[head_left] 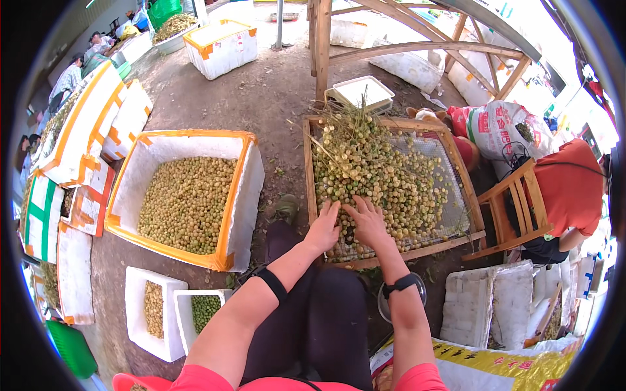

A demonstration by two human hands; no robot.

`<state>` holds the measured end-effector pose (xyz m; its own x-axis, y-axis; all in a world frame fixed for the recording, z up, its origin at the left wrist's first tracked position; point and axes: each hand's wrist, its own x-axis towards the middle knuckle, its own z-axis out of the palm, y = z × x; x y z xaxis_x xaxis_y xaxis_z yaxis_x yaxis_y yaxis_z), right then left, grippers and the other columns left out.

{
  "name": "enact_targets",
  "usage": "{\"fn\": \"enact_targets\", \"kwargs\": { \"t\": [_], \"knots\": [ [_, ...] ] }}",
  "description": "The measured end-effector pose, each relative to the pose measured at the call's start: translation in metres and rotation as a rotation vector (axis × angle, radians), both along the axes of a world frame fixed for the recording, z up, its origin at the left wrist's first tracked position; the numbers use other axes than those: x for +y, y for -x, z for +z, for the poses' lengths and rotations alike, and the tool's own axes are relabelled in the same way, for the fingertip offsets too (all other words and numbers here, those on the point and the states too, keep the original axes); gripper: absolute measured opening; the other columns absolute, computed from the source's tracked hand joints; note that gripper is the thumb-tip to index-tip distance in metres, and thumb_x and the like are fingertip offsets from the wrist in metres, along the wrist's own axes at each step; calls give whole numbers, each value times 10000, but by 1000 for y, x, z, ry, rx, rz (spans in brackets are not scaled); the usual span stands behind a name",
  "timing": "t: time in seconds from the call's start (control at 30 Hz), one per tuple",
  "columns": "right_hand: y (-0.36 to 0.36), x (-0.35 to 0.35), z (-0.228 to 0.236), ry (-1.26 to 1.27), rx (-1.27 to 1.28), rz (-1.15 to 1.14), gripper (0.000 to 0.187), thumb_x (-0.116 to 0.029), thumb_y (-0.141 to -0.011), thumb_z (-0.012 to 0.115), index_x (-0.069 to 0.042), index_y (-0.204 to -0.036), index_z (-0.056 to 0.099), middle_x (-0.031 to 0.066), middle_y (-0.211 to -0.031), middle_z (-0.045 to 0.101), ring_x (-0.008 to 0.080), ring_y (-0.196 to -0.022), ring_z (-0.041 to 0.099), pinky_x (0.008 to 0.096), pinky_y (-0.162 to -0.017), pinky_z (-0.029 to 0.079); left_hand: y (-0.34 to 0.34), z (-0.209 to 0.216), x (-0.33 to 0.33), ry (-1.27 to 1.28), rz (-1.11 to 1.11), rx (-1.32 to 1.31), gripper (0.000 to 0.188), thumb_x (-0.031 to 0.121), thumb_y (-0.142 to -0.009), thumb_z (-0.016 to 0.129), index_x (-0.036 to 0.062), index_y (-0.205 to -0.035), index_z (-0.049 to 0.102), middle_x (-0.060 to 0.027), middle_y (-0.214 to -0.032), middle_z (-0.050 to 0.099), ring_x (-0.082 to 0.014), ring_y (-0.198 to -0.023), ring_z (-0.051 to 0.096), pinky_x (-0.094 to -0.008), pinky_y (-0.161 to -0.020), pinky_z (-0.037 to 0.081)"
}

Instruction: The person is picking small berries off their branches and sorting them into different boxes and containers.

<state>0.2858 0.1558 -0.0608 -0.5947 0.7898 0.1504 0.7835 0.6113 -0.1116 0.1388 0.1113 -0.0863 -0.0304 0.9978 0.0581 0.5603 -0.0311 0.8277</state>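
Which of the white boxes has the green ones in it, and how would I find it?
Start at the big orange-taped foam box heaped with yellowish fruits, left of the person's left hand. Just below it, two small white foam boxes sit side by side. The right one, beside the left forearm, holds green fruits, while its neighbour holds yellowish ones.

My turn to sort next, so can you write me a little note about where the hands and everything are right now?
Left hand: flat on the small round fruits in the wooden sieve tray, fingers spread, grip open.
Right hand: beside it on the same pile, open too.
The tray holds fruits mixed with stems, mostly at its far left.
Big orange-taped foam box to the left: well filled with loose fruits.
Two small white foam boxes near the left knee: partly filled.
Left: the tray's pile still has stems in it.
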Motion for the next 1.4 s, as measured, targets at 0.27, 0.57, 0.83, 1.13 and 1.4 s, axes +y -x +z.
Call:
{"fn": "enact_targets", "kwargs": {
  "t": [0.27,0.57,0.83,1.13,1.4],
  "knots": [
    [-56,-18,20,271,55,-103,232,-59,-660,574,-115,-885,562,49,-917,509,275,-857,516,391,-726,415,1,16,-5,58,-208,164,207,-10,-679,532,52,-877,538,-131,-985,475,-291,-875,504,-356,-741,419],
    [-1,2,8,223,250,-307,203,-210,-711,596,-64,-851,592,117,-876,559,297,-810,550,392,-695,447,22,39,-9,-421,312,-307,219,-50,-735,520,32,-938,530,-79,-948,477,-162,-768,519,-241,-630,441],
    [2,23,-11,448,431,-384,218,-212,-735,581,-1,-771,620,137,-706,599,255,-629,566,362,-580,458,33,29,-10,-173,505,-278,641,7,-705,559,67,-1274,269,-134,-1367,53,-266,-1000,453,-255,-670,465],
    [9,-9,24,801,1021,-261,157,-130,-749,610,3,-831,624,28,-667,585,55,-591,484,209,-530,395,33,21,-5,-423,695,-168,382,-21,-755,537,97,-1115,484,-102,-1066,414,-170,-902,490,-242,-667,452],
    [32,-20,25,378,862,-66,105,-77,-724,607,3,-792,616,81,-648,583,140,-544,533,254,-502,407,20,44,-12,220,354,-868,219,223,-830,554,66,-982,568,0,-744,584,-53,-581,518,-189,-538,431]
  ]
}}
